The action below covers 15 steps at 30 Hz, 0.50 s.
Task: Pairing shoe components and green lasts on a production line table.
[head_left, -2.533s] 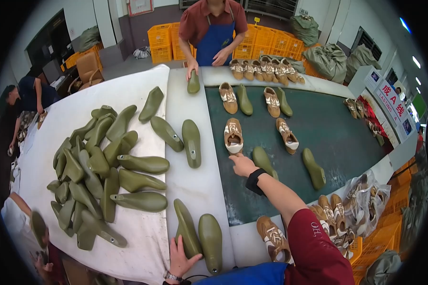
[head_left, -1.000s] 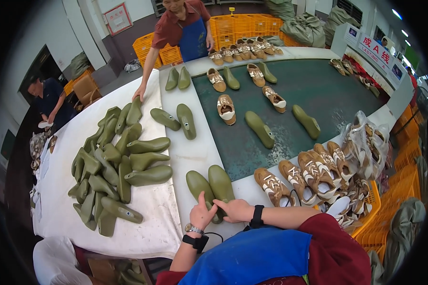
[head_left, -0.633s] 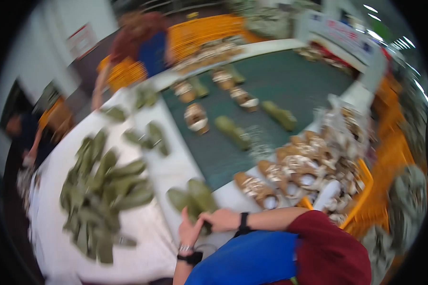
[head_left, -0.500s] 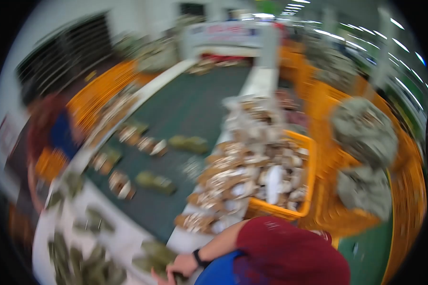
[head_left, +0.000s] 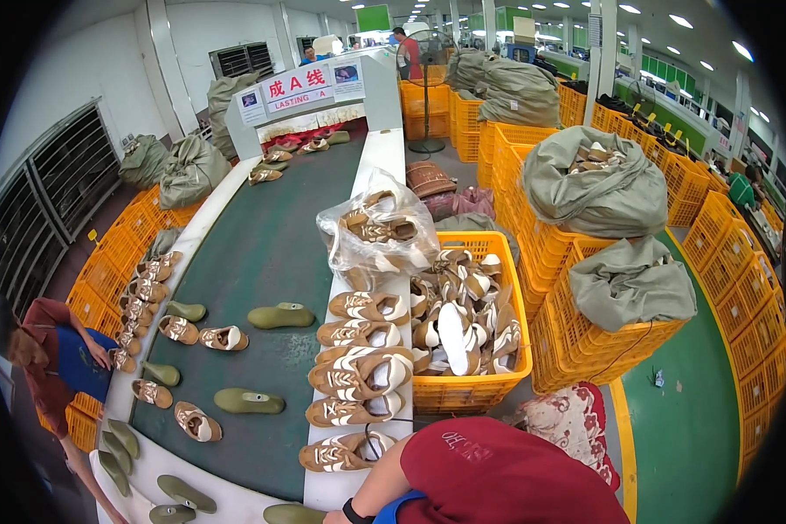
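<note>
My right hand [head_left: 334, 518] shows only as a sliver at the lower edge, below a black wristband; its fingers are hidden. It is right beside an olive-green shoe last [head_left: 293, 513] on the white tabletop [head_left: 244, 485], and I cannot tell whether it grips it. My left hand is not in view. More lasts [head_left: 186, 492] lie to the left on the tabletop. Brown and white sneakers [head_left: 358, 375] line the white rail above my forearm. On the dark green conveyor belt [head_left: 262, 210] are loose sneakers [head_left: 197, 421] and lasts [head_left: 249, 401].
An orange crate [head_left: 463, 395] full of sneakers stands right of the rail, beside a clear plastic bag [head_left: 384, 231] of shoes. Stacked crates with grey-green sacks [head_left: 603, 196] rise farther right. At the left a co-worker [head_left: 70, 349] in a blue apron reaches toward the belt and tabletop.
The view has shifted and sharpened, bringing more of the far hall into it. My right hand and the last by it now sit lower, mostly cut off by the lower edge.
</note>
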Motion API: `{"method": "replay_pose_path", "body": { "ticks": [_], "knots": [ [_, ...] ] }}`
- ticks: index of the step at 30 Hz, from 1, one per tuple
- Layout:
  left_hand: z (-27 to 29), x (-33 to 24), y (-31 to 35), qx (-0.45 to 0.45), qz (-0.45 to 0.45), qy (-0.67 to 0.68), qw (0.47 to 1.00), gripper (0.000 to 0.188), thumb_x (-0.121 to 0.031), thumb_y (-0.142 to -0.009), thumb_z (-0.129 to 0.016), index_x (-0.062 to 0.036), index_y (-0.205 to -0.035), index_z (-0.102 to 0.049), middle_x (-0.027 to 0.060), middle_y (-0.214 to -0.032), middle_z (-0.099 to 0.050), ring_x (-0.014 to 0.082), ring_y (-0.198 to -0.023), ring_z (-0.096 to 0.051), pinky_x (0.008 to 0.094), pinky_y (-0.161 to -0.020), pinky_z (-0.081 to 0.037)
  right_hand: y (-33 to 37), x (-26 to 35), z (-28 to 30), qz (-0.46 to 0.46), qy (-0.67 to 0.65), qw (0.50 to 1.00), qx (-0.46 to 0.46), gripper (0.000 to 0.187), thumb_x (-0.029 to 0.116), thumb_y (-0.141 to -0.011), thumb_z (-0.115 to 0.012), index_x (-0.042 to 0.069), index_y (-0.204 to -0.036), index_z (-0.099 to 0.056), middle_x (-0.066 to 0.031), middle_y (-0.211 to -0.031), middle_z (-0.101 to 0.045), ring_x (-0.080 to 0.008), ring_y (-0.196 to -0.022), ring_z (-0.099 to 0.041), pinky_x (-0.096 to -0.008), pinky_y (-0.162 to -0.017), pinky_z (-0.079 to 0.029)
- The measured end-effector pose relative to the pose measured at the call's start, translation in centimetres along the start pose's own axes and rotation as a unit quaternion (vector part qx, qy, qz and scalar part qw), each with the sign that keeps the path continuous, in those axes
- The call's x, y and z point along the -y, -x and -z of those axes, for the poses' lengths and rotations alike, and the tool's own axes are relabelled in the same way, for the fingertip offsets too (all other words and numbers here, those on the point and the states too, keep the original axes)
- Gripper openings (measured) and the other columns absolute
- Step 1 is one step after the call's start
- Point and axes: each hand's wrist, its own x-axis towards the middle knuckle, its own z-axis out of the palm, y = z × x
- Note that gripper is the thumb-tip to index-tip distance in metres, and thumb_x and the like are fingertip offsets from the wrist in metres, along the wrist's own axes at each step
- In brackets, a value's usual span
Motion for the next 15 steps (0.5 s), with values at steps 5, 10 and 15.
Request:
{"method": "replay_pose_path", "body": {
  "ticks": [5,10,15],
  "knots": [
    [-2.2,4.8,-3.1,-0.083,-0.012,0.023,0.996,0.083,-0.053,-0.081,-0.059,-0.0061,-0.141,-0.026,0.0283,-0.121,-0.053,0.0414,-0.110,-0.054,0.0433,-0.092,-0.044,-1.5,2.0,0.7,0.017,-0.026,0.999,0.020,0.036,0.033,-0.074,-0.061,0.015,-0.104,-0.051,-0.0162,-0.098,-0.062,-0.0380,-0.085,-0.061,-0.0493,-0.073,-0.046],
    [-1.7,2.5,-2.5,-0.095,-0.068,0.135,0.984,0.083,-0.045,-0.076,-0.068,-0.0079,-0.139,-0.029,0.0256,-0.105,-0.063,0.0384,-0.097,-0.062,0.0421,-0.082,-0.049,-0.4,0.6,1.0,0.020,-0.074,0.995,-0.067,0.045,0.016,-0.067,-0.065,0.017,-0.109,-0.052,-0.0170,-0.084,-0.064,-0.0381,-0.077,-0.062,-0.0466,-0.066,-0.048],
    [-4.0,2.4,-2.5,-0.181,0.043,-0.008,0.982,0.077,-0.050,-0.079,-0.059,-0.0105,-0.138,-0.028,0.0226,-0.074,-0.065,0.0408,-0.069,-0.063,0.0478,-0.061,-0.049,0.0,1.5,3.8,-0.044,0.066,0.995,0.057,0.063,0.028,-0.077,-0.057,0.015,-0.134,-0.035,-0.0205,-0.081,-0.065,-0.0375,-0.073,-0.064,-0.0462,-0.064,-0.050]
  ]
}}
